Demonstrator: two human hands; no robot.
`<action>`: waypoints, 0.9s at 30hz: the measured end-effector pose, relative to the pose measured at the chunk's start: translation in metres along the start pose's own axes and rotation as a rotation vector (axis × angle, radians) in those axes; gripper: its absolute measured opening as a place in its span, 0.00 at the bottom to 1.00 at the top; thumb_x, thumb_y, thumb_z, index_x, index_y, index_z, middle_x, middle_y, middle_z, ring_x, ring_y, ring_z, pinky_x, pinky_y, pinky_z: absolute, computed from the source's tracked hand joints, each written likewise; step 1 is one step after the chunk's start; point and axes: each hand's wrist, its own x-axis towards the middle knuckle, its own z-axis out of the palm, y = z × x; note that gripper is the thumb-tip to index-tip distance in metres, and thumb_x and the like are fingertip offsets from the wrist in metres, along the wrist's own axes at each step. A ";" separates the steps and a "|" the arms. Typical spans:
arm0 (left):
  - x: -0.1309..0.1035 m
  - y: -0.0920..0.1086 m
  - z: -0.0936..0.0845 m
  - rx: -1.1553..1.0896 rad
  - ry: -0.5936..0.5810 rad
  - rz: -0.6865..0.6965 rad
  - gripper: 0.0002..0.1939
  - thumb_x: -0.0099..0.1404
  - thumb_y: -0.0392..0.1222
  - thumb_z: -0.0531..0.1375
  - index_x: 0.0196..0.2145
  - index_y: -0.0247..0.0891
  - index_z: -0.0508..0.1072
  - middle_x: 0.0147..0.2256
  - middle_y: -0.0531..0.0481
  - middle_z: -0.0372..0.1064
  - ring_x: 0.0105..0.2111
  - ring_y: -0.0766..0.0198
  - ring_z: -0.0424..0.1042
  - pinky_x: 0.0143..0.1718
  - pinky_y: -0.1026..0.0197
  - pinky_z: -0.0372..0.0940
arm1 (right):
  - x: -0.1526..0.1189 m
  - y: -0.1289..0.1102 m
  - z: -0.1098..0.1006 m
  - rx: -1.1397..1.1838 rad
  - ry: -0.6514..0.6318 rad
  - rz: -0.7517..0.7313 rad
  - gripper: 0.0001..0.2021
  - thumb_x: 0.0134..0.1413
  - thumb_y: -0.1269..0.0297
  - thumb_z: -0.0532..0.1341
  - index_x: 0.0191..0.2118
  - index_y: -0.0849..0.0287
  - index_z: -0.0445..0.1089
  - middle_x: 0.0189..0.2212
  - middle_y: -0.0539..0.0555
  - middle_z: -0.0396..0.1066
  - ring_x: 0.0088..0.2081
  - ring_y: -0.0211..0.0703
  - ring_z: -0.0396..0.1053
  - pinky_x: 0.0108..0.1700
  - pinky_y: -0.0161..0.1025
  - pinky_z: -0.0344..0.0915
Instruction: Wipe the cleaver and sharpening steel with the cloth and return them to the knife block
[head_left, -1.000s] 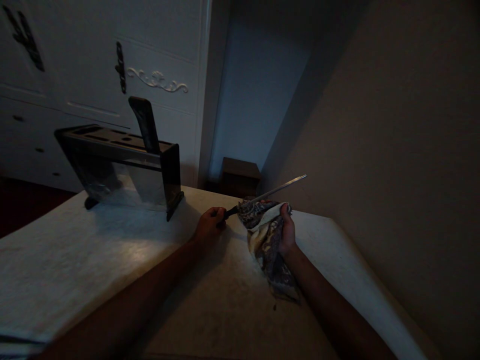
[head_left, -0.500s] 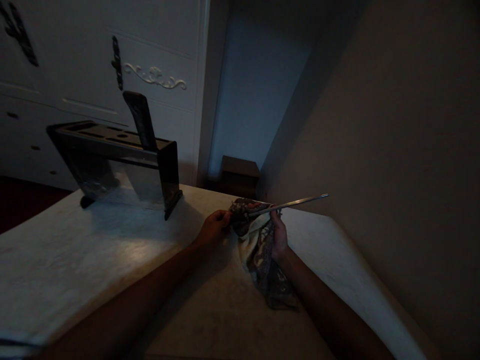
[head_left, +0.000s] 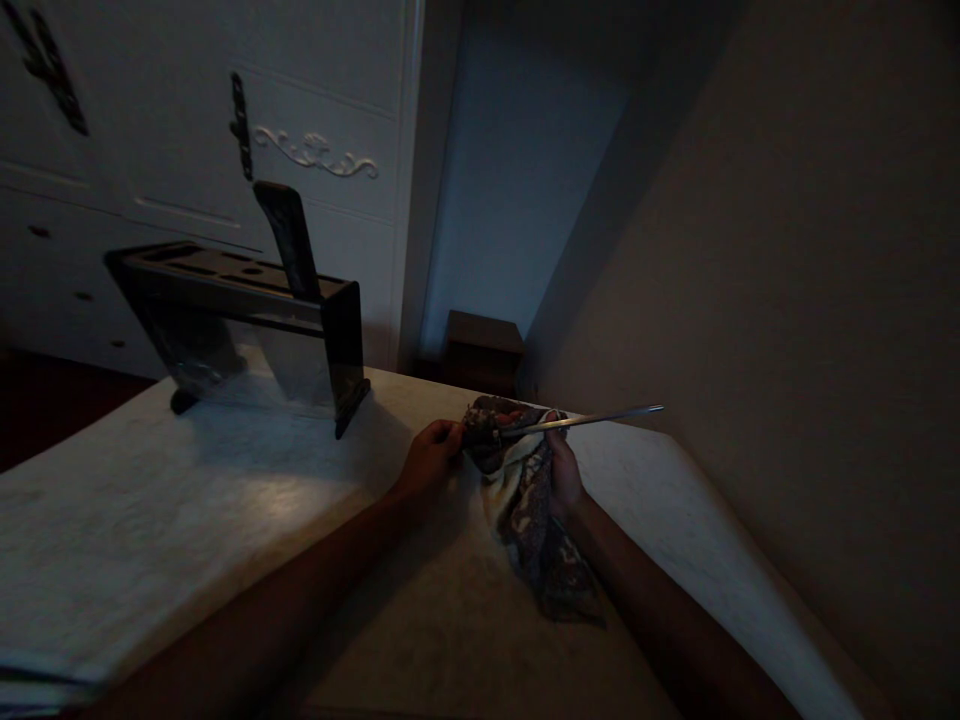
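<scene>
A patterned dark and cream cloth (head_left: 517, 500) is bunched around a thin, shiny metal rod (head_left: 600, 418) that looks like a sharpening steel. My left hand (head_left: 435, 455) is closed at the rod's left end, where a dark part, seemingly its handle, is partly covered by cloth. My right hand (head_left: 564, 470) grips the cloth against the rod, thumb on top. To the right of that hand the bare rod sticks out, nearly level. The loose end of the cloth hangs down below my right hand, beside the forearm.
On the pale marbled table (head_left: 247, 500), a knife block (head_left: 247, 340) with clear sides stands at the left, holding one black-handled knife (head_left: 289, 240). Behind are white cabinets (head_left: 322, 80) and a small brown box-like piece (head_left: 484, 345). A wall (head_left: 787, 250) rises at the right.
The rod's free tip has dipped slightly and now lies closer to level. Both hands keep their hold on the rod and cloth. The whole view has shifted slightly.
</scene>
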 end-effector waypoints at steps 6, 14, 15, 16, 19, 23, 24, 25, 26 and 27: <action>-0.001 -0.002 0.000 0.047 0.004 0.049 0.21 0.47 0.54 0.69 0.27 0.34 0.69 0.20 0.55 0.62 0.20 0.71 0.58 0.21 0.67 0.54 | -0.001 0.004 0.000 0.018 0.041 0.008 0.17 0.50 0.48 0.66 0.38 0.57 0.75 0.34 0.54 0.79 0.44 0.54 0.76 0.48 0.49 0.72; 0.003 -0.006 0.000 -0.011 0.075 0.067 0.17 0.49 0.49 0.69 0.27 0.35 0.69 0.21 0.55 0.62 0.22 0.70 0.59 0.24 0.67 0.55 | -0.004 0.010 0.004 0.119 0.098 0.101 0.13 0.50 0.54 0.66 0.39 0.56 0.75 0.33 0.54 0.79 0.42 0.55 0.76 0.45 0.51 0.73; 0.003 -0.005 0.000 -0.025 0.087 0.062 0.17 0.49 0.49 0.69 0.27 0.35 0.69 0.22 0.54 0.62 0.22 0.70 0.60 0.24 0.67 0.56 | -0.005 0.010 0.003 0.124 0.100 0.113 0.13 0.49 0.55 0.66 0.39 0.56 0.75 0.33 0.54 0.79 0.42 0.55 0.76 0.46 0.51 0.73; 0.004 -0.005 -0.001 -0.028 0.097 0.060 0.16 0.50 0.48 0.69 0.27 0.35 0.69 0.23 0.54 0.63 0.23 0.69 0.61 0.25 0.67 0.57 | -0.005 0.011 0.002 0.125 0.097 0.135 0.13 0.49 0.56 0.66 0.39 0.57 0.75 0.32 0.54 0.79 0.42 0.55 0.77 0.46 0.51 0.73; 0.004 -0.004 -0.001 -0.001 0.117 0.069 0.14 0.51 0.46 0.69 0.28 0.35 0.70 0.26 0.51 0.67 0.26 0.67 0.65 0.27 0.66 0.60 | -0.006 0.012 0.000 0.102 0.092 0.198 0.11 0.49 0.58 0.66 0.36 0.59 0.75 0.30 0.56 0.79 0.40 0.56 0.77 0.45 0.51 0.74; 0.004 -0.003 -0.002 0.060 0.138 0.095 0.10 0.53 0.42 0.67 0.27 0.34 0.71 0.24 0.51 0.66 0.24 0.68 0.63 0.25 0.66 0.58 | -0.008 0.014 0.000 0.053 0.083 0.167 0.08 0.46 0.64 0.67 0.34 0.61 0.75 0.29 0.55 0.79 0.37 0.54 0.78 0.45 0.49 0.74; 0.003 -0.003 -0.002 0.074 0.137 0.108 0.09 0.53 0.41 0.66 0.28 0.34 0.71 0.23 0.51 0.66 0.24 0.68 0.63 0.25 0.66 0.58 | -0.008 0.015 0.001 0.039 0.077 0.175 0.08 0.46 0.65 0.68 0.34 0.61 0.75 0.28 0.55 0.79 0.37 0.54 0.78 0.45 0.48 0.74; 0.003 -0.003 -0.002 0.082 0.130 0.118 0.09 0.53 0.41 0.66 0.28 0.34 0.71 0.24 0.51 0.67 0.24 0.67 0.63 0.25 0.66 0.58 | -0.009 0.015 0.002 0.028 0.071 0.184 0.08 0.45 0.66 0.68 0.33 0.62 0.75 0.28 0.55 0.79 0.37 0.54 0.78 0.44 0.48 0.75; 0.002 -0.002 -0.003 0.083 0.117 0.128 0.08 0.52 0.40 0.67 0.28 0.34 0.72 0.24 0.51 0.67 0.24 0.67 0.64 0.26 0.66 0.59 | -0.009 0.016 0.002 0.018 0.064 0.185 0.07 0.45 0.66 0.69 0.33 0.62 0.75 0.28 0.56 0.78 0.36 0.54 0.78 0.44 0.48 0.75; 0.002 -0.002 -0.003 0.082 0.103 0.137 0.08 0.51 0.39 0.67 0.28 0.35 0.72 0.25 0.51 0.68 0.25 0.66 0.65 0.27 0.65 0.60 | -0.009 0.017 0.003 0.008 0.056 0.166 0.07 0.45 0.67 0.69 0.33 0.62 0.74 0.28 0.56 0.79 0.37 0.54 0.78 0.44 0.48 0.75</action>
